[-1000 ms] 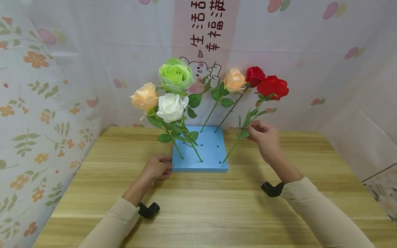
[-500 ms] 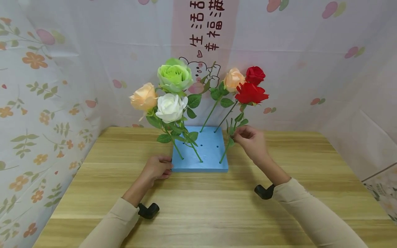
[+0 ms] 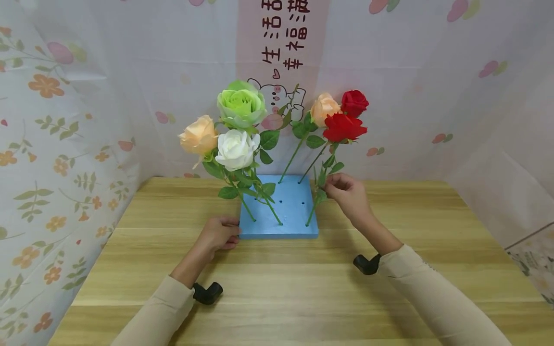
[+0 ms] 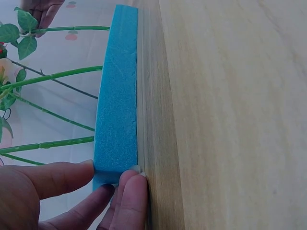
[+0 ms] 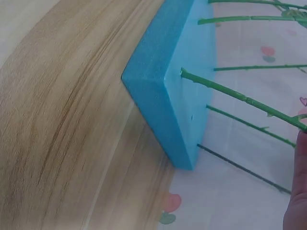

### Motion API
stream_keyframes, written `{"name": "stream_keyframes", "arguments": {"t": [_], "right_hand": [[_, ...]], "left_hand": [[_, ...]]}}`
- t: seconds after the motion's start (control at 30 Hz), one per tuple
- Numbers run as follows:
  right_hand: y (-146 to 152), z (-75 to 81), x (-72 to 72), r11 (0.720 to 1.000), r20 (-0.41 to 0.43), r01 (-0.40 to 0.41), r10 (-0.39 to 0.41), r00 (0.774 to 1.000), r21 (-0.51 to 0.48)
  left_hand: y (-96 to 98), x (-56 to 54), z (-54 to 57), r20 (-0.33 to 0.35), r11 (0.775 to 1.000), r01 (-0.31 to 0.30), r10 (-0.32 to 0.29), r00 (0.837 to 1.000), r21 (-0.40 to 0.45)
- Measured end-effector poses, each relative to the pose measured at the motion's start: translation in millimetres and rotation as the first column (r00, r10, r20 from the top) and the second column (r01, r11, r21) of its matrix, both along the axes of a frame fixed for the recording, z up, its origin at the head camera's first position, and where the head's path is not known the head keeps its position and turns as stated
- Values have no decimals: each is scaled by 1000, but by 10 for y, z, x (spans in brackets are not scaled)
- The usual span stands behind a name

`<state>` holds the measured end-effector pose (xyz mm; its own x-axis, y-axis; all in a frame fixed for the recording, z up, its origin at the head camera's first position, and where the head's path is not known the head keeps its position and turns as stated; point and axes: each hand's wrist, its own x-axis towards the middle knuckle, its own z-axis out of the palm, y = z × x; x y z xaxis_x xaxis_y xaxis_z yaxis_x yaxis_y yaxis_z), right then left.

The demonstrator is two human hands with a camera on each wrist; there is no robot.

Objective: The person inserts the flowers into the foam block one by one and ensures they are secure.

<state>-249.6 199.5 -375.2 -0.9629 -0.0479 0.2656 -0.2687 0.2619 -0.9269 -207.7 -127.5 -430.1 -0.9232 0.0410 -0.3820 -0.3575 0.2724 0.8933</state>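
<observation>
A blue foam board (image 3: 290, 211) lies on the table with several artificial roses standing in its holes. My left hand (image 3: 220, 234) grips the board's left front corner; in the left wrist view the thumb (image 4: 62, 178) lies on the top side and the fingertips (image 4: 133, 196) against the side. My right hand (image 3: 347, 193) pinches the leafy green stem of a red rose (image 3: 344, 128), whose lower end is in the front right hole, as the stem (image 5: 230, 92) in the right wrist view also shows. Only part of the right hand (image 5: 298, 191) appears there.
A white rose (image 3: 237, 150), a green rose (image 3: 241, 105) and a peach rose (image 3: 199, 135) lean on the left. Another peach rose (image 3: 324, 109) and a darker red rose (image 3: 354, 103) stand at the back right. A patterned curtain (image 3: 407, 96) hangs behind the wooden table (image 3: 285, 298).
My right hand has moved left with the red rose, and its stem has become more upright, the end now in the front right hole. The left hand has stayed at the board's corner.
</observation>
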Motion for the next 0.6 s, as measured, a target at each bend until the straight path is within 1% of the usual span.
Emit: {"name": "stream_keyframes", "arguments": {"t": [0.17,0.3,0.43,0.6], "right_hand": [[73,-16,-18,998,75,44,-40,996,-46],[125,-28,-29,995,126,75,-65,990,-71],[133,-31,-51,994,140,75,-63,988,-81],[142,-32,-55,995,149,66,-53,987,-81]], "left_hand": [[23,-16,-11,13,1000,7,-7,1000,9],[41,-29,4,13,1000,11,-11,1000,15],[45,-26,27,12,1000,3,-3,1000,13],[53,-21,30,12,1000,0,0,1000,4]]}}
